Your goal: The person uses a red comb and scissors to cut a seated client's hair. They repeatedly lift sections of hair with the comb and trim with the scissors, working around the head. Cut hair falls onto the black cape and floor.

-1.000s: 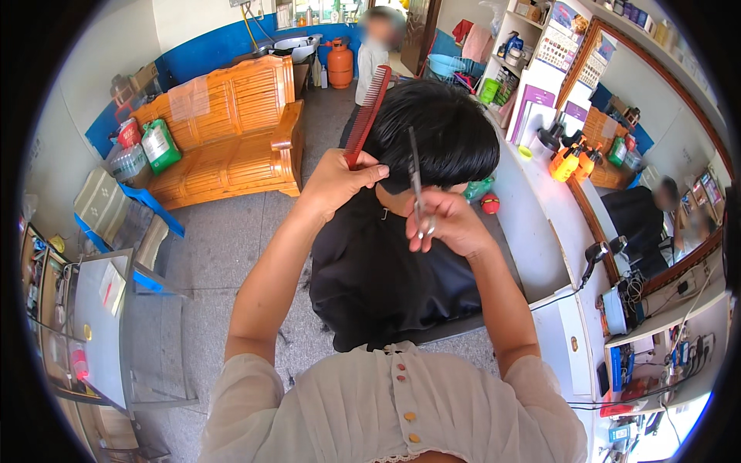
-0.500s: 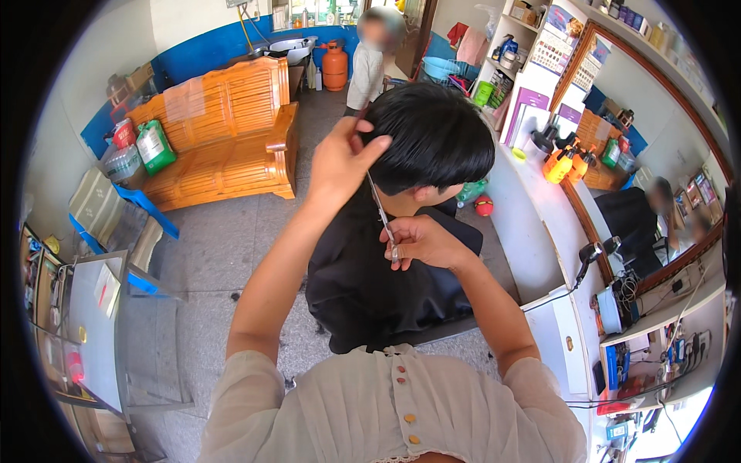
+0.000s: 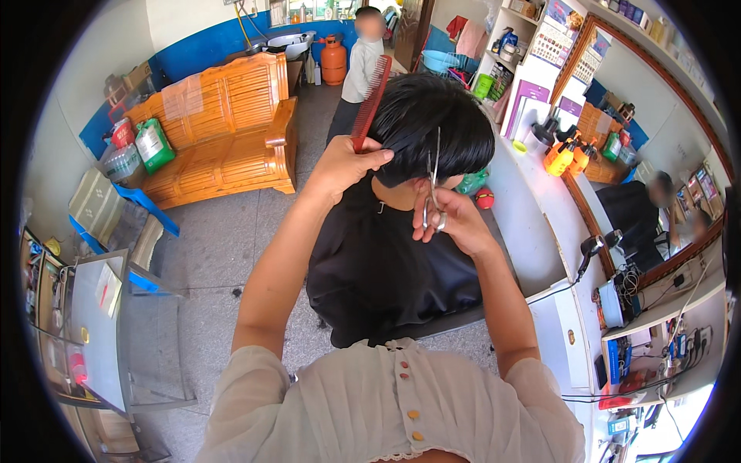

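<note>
A seated person with short black hair (image 3: 413,116) faces away from me, draped in a black cape (image 3: 386,270). My left hand (image 3: 345,166) pinches one end of a red comb (image 3: 371,104), which stands upright along the left side of the head. The thumb of that hand is against the hair. Over the lower right of the hair, by the ear, my right hand (image 3: 461,220) holds steel scissors (image 3: 437,166) by the finger loops. Their blades point up and are slightly apart. Whether the tips touch hair, I cannot tell.
A white counter (image 3: 532,231) runs along the right, with orange spray bottles (image 3: 559,160), a black hair dryer (image 3: 590,248) and a large mirror (image 3: 656,154). A wooden bench (image 3: 216,123) stands back left. Behind the seated head, another person (image 3: 364,65) stands near an orange gas cylinder (image 3: 333,62).
The comb has swung up into view in my left hand. My right hand has moved up and right with the scissors, whose blades now point upward. The standing person has shifted slightly.
</note>
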`<state>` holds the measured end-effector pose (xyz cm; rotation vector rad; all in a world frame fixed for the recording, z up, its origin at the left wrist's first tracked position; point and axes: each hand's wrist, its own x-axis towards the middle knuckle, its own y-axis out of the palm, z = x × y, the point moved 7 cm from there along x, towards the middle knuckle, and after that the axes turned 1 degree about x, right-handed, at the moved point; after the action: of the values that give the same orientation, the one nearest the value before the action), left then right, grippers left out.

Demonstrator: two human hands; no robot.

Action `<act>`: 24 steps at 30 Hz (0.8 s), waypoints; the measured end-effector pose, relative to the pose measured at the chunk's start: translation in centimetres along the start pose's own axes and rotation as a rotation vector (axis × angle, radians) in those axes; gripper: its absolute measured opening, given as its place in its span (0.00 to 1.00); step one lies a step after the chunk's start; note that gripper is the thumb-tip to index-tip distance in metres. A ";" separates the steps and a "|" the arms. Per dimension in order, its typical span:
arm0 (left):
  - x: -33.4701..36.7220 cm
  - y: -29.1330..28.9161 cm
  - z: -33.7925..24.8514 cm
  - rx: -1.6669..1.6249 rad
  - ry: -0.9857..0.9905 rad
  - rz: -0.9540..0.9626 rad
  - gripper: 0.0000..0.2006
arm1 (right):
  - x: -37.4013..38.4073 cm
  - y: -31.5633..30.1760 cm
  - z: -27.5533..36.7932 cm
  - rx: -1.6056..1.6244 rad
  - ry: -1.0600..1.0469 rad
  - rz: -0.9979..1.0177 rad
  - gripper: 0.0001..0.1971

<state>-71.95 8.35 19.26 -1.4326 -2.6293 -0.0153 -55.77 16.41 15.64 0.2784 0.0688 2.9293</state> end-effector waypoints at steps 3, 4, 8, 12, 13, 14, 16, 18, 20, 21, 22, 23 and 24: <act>-0.4 -0.9 0.6 -0.033 -0.037 -0.008 0.09 | 0.8 1.5 -1.5 -0.025 0.142 0.075 0.12; -0.5 -1.2 0.9 -0.046 -0.044 -0.012 0.09 | 0.7 2.4 -1.8 -0.031 0.174 0.113 0.10; -0.6 -2.0 1.9 -0.075 -0.075 -0.025 0.08 | 0.7 2.8 -1.5 -0.003 0.082 0.118 0.12; -0.9 -2.2 1.7 -0.083 -0.064 0.000 0.09 | 1.7 1.9 -0.3 0.035 0.033 0.002 0.12; -0.9 -2.2 1.7 -0.086 -0.063 0.009 0.10 | 1.8 2.6 -0.9 0.019 0.089 0.049 0.12; -1.0 -2.3 1.8 -0.083 -0.066 0.003 0.10 | 1.9 3.3 -1.5 0.001 0.144 0.096 0.11; -1.1 -2.5 1.8 -0.077 -0.074 -0.007 0.10 | 1.6 4.4 -2.7 -0.013 0.212 0.186 0.10; -1.1 -2.8 1.9 -0.081 -0.075 -0.004 0.09 | 1.5 4.4 -2.5 0.014 0.188 0.141 0.12; -1.1 -3.0 2.0 -0.074 -0.065 -0.004 0.09 | 2.0 3.6 -1.1 -0.006 0.024 0.080 0.13; -1.0 -2.9 2.0 -0.064 -0.055 -0.006 0.09 | 2.2 3.0 -0.6 0.060 0.021 0.021 0.13; -1.0 -3.0 2.0 -0.055 -0.045 -0.008 0.09 | 2.4 2.8 -0.1 0.042 -0.008 0.009 0.11; -1.0 -3.0 2.1 -0.051 -0.044 -0.009 0.09 | 2.6 3.0 -0.5 -0.006 0.065 0.030 0.10; -0.9 -3.1 2.3 -0.047 -0.042 -0.009 0.09 | 2.7 3.3 -1.0 -0.055 0.138 0.051 0.10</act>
<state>-74.31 6.11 17.05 -1.4508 -2.6868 -0.0482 -59.19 13.72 15.36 0.0699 0.0016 2.9921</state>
